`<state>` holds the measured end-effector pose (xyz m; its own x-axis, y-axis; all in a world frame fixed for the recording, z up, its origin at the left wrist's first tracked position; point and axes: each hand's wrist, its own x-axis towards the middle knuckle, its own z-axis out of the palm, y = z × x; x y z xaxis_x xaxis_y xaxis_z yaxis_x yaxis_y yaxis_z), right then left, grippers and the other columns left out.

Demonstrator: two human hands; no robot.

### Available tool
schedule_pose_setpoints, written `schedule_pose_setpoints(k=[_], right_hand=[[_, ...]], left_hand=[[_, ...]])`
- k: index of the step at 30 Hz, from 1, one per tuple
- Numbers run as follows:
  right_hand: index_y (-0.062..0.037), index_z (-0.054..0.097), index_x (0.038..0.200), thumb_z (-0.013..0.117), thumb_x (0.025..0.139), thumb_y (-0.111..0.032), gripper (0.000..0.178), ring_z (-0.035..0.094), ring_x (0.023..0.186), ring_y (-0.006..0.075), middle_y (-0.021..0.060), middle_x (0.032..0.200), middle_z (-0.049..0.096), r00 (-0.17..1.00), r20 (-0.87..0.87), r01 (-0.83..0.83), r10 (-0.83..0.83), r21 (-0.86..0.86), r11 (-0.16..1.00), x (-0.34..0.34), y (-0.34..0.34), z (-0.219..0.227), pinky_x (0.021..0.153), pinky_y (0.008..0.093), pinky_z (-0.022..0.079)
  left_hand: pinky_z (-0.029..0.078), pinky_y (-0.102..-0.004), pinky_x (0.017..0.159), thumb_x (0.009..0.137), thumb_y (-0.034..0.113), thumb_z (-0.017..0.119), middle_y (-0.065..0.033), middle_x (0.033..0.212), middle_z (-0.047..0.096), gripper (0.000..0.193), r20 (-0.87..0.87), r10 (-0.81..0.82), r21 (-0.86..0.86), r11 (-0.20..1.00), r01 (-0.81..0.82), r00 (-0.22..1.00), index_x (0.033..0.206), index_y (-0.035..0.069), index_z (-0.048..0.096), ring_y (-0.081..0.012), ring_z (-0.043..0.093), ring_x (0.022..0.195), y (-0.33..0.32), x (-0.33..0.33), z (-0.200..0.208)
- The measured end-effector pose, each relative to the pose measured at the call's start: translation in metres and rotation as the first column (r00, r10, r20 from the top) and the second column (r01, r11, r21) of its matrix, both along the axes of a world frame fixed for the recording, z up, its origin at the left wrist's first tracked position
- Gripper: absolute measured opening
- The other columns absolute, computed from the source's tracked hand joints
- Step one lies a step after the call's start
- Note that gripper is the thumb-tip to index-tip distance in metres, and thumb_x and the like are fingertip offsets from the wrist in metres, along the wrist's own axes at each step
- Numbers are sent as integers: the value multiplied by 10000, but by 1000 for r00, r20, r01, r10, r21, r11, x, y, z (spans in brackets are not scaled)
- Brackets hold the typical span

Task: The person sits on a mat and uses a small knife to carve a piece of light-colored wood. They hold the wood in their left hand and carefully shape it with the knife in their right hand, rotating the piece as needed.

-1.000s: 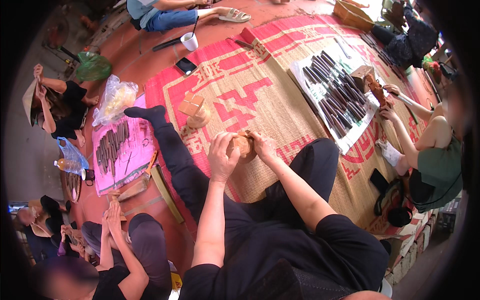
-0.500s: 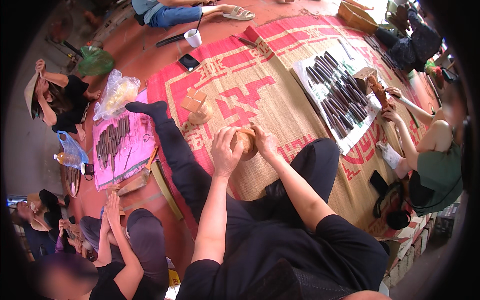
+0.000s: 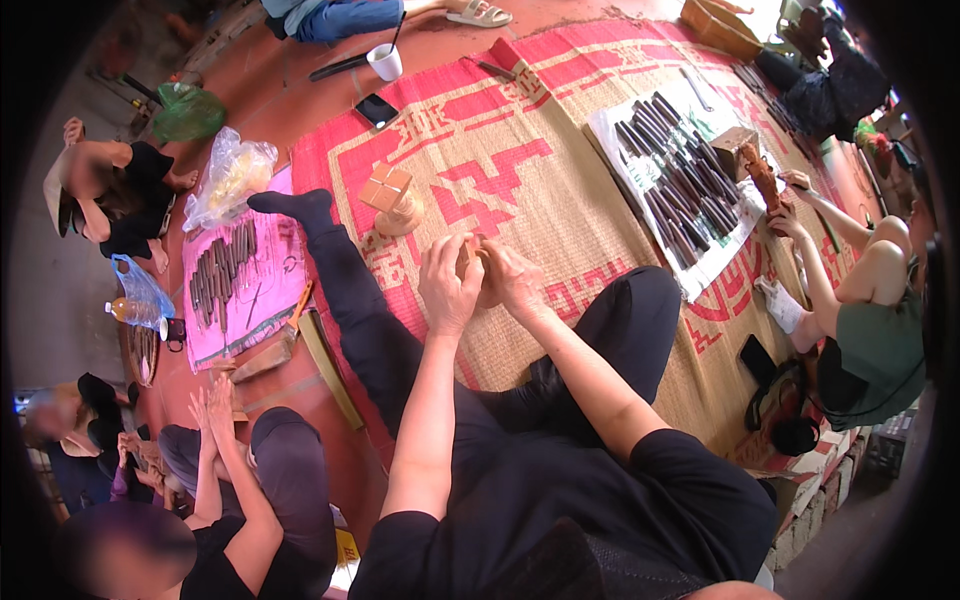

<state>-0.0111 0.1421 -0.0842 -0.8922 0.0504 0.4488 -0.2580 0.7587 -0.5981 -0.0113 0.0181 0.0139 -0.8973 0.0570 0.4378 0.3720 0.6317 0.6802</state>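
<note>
cup (image 3: 384, 65) holds a dark stick (image 3: 398, 30); left grip (image 3: 447, 285) holds wood (image 3: 488, 294).

The left forearm (image 3: 423, 420) points to twelve o'clock; the right forearm (image 3: 595, 380) slants to between ten and eleven. Near the dial's centre, the left grip (image 3: 447, 285) and right grip (image 3: 514, 280) face each other, close together, fingers (image 3: 438, 256) bent, wrists nearly straight.

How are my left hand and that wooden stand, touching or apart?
Apart: the head view shows bare woven mat between the left hand and the wooden stand.
</note>
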Motion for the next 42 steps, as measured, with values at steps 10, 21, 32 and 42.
schedule_pose_setpoints(k=[10,21,32,42], right_hand=[[-102,548,1224,557,906,-160,324,691,836,268,113,1006,668,955,295,-5,-11,53,999,15,8,1,720,401,554],[-41,491,1316,732,785,-247,618,690,800,301,149,1011,668,980,192,28,-42,73,997,27,3,-13,687,392,558],[-45,485,1348,656,848,-207,553,694,807,285,135,961,675,974,225,-13,-7,87,996,31,7,-10,691,400,554],[-95,497,1371,657,856,-231,556,701,864,268,135,1009,678,958,288,-21,-19,133,991,29,10,-12,732,387,563]], left_hand=[[459,-382,946,833,125,589,-101,1080,623,308,6,1,21,1000,-2,1000,1131,58,631,-290,582,1041,-6,-3,-10],[451,-369,941,822,93,582,-105,1066,607,309,55,2,47,999,-4,998,1126,47,616,-276,583,1035,-8,-5,-6],[472,-394,916,853,136,619,-100,1076,632,278,43,0,83,997,-4,999,1122,72,642,-295,579,1038,-12,-5,-8],[469,-398,913,830,123,617,-95,1049,625,299,13,2,72,997,-3,1000,1125,72,636,-292,570,1027,-17,-6,-10]])
